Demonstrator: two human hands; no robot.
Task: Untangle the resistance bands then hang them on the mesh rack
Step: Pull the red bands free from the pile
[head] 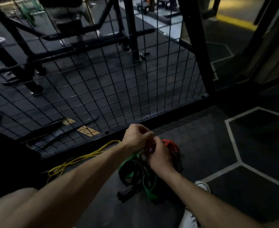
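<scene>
The mesh rack (pixel 119 79) stands upright; just before its base the tangled resistance bands (pixel 140 176) lie heaped on the floor. Left hand (pixel 136 137) and right hand (pixel 160 155) pinch strands above the heap. Pulling hard could tighten the knot.

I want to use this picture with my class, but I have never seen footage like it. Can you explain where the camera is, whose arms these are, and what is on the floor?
There is one picture, from a camera worn on a person's head, looking down at their own arms. The left hand and right hand meet over a tangled pile, pinching part of it; which strand is unclear. In it are a green band, black bands and a red band. A yellow band trails left along the floor. Ahead stands the mesh rack.
</scene>
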